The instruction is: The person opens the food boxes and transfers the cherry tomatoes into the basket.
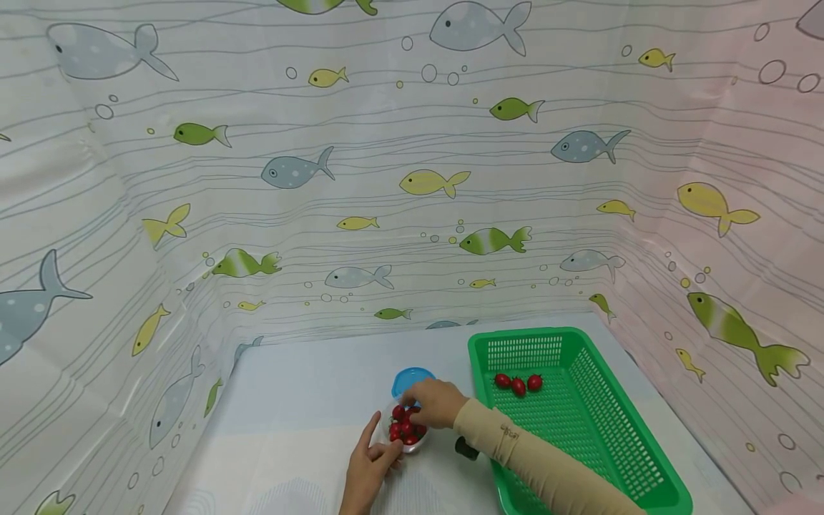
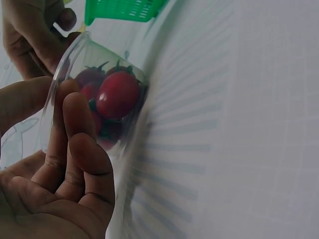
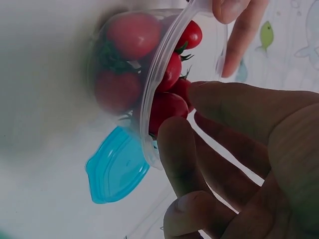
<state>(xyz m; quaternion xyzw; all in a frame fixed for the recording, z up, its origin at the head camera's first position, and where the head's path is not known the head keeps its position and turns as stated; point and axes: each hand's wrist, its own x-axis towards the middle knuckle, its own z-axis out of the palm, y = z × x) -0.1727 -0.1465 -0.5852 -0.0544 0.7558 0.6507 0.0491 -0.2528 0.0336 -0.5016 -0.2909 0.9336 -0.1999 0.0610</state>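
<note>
Red cherry tomatoes (image 1: 406,429) fill a small clear plastic tub (image 3: 152,84) that stands on the table. My left hand (image 1: 368,468) grips the tub's near left side, thumb by the rim and fingers curled against the outer wall in the left wrist view. From the right, my right hand (image 1: 438,403) reaches over the tub's mouth. In the right wrist view its thumb and a finger pinch a cherry tomato (image 3: 167,110) at the top of the pile. A blue lid (image 1: 412,377) lies just behind the tub.
A large green plastic basket (image 1: 478,357) stands on the right, under the right forearm in the head view. Three cherry tomatoes (image 1: 518,386) lie near its far left corner. A small dark object (image 1: 466,448) shows below the right sleeve. Fish-patterned sheeting (image 1: 386,250) encloses the table.
</note>
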